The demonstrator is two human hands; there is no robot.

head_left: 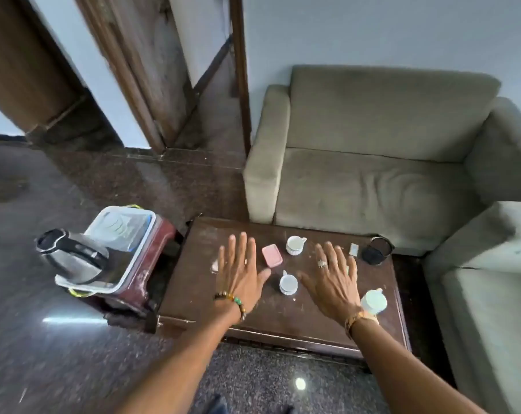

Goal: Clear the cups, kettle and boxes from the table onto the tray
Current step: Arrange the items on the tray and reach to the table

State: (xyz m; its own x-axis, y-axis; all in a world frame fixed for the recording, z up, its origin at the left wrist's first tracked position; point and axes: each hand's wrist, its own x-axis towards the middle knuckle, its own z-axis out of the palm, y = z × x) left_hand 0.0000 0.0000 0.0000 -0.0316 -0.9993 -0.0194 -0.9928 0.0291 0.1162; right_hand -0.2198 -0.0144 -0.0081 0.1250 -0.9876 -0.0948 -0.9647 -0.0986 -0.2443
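Both hands hover over the table (193,297), fingers spread and holding nothing: left hand (240,271), right hand (332,277). Between them sits a cup (288,283). The kettle (71,258) already rests on the tray (127,273) at left.

A low dark wooden coffee table (193,294) is standing in front of a grey fabric sofa (372,174). On it, a pink rectangular box (272,255) is lying left of a white ribbed cup (295,245), with a second white ribbed cup (288,283) sitting nearer the front edge. A round black container (376,251) is sitting at the far right corner, a small white packet (353,249) just left of it. Left of the table, a steel electric kettle (71,258) is resting on a clear plastic tray (127,264), which is sitting on a maroon stool (151,264).
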